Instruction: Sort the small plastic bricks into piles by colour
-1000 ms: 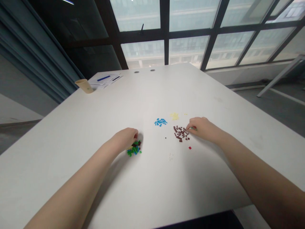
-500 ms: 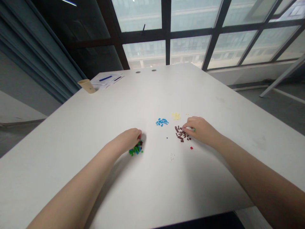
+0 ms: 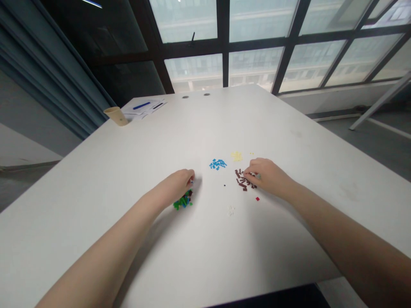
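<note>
My left hand [image 3: 178, 185] is closed, its fingers pressed together just above a mixed pile of small toy bricks [image 3: 183, 200], green, blue and dark brown. Whatever lies between those fingertips is too small to name. My right hand [image 3: 269, 174] is closed too, thumb and fingertips pinched over a heap of brown bricks [image 3: 243, 185] and partly covering it. Something small and pale shows under its curled fingers. Farther off lie blue bricks [image 3: 218, 164] and pale yellow bricks [image 3: 236, 156]. A single red brick [image 3: 257, 199] sits nearer me.
A few white or clear pieces [image 3: 230, 211] and one tiny black piece [image 3: 224, 185] lie between the hands on the white table [image 3: 154, 141]. At the far left stand a paper cup [image 3: 117, 116] and papers with a blue pen [image 3: 141, 105]. Windows rise behind.
My left hand has risen slightly and shifted right, away from the mixed pile. My right fingertips have moved a little left over the brown bricks.
</note>
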Available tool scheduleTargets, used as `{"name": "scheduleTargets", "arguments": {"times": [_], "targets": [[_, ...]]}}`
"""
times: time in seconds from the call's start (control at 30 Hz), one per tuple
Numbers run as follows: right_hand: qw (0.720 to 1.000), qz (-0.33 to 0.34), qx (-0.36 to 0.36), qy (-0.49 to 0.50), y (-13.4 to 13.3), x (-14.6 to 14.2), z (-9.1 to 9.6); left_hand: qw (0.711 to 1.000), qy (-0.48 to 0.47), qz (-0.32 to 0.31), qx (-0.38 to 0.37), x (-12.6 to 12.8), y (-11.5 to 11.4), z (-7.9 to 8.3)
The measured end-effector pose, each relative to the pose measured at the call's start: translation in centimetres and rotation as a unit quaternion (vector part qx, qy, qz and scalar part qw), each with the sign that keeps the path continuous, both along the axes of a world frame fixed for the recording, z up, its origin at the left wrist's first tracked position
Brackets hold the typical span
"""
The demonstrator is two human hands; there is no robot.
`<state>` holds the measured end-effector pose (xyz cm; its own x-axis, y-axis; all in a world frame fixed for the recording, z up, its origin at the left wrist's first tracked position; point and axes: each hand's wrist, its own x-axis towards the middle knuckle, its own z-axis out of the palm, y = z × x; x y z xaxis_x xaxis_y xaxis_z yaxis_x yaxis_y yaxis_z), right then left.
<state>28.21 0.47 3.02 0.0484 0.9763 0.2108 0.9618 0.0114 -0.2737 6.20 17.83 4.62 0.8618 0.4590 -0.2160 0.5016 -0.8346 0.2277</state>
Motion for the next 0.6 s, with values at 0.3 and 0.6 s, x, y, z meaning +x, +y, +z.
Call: {"name": "scheduleTargets", "arguments": {"times": [0.3, 0.6], "targets": [[0.965, 0.08, 0.213, 0.132, -0.7, -4.2, 0.1, 0.789, -0.244, 0.087, -0.557, 1.9, -4.4, -0.7], [0.948, 0.064, 0.264, 0.163, -1.1, -5.4, 0.4, 0.684, -0.279, 0.105, -0.666, 2.1, -6.6, -1.4]]}}
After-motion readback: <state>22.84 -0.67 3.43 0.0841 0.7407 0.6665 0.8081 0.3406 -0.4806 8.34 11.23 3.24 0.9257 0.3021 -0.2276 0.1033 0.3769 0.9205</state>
